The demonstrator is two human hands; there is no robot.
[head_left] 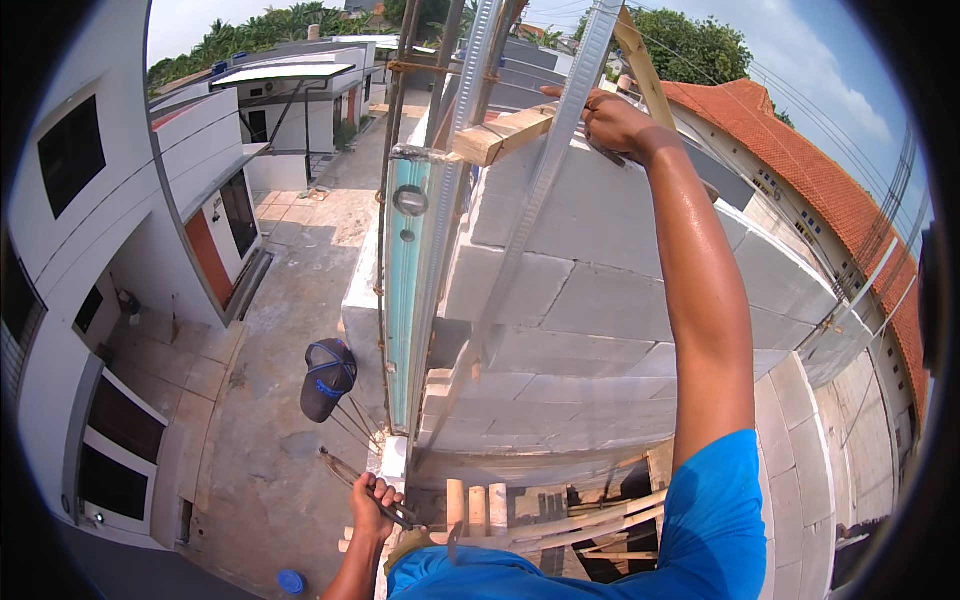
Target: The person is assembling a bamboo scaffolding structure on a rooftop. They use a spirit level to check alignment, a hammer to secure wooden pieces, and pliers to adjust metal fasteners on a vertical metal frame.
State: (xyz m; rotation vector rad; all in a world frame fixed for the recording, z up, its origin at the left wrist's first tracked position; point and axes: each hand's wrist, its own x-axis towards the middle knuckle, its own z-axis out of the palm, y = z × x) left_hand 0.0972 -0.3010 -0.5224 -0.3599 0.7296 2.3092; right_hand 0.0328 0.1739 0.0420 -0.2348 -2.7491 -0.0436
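Observation:
Low at the front, my left hand point(372, 508) is closed around a thin dark metal hand tool point(345, 470) with long handles; its exact kind does not show clearly. My right arm reaches up to the wall of pale blocks point(600, 300). At its top edge rests my right hand point(622, 125), one finger stretched out toward a short wooden piece point(505, 135). A slanted perforated metal strip point(545, 180) partly covers those fingers. Left of the strip, a teal spirit level point(405, 300) stands upright against the column bars point(383, 220).
A dark cap point(329, 380) with blue trim hangs over thin rods point(355, 425) at the left. Below me are wooden poles point(476, 510) and planks point(590, 520) with dark gaps. A paved yard point(280, 350) lies far below, with a blue bucket point(291, 581).

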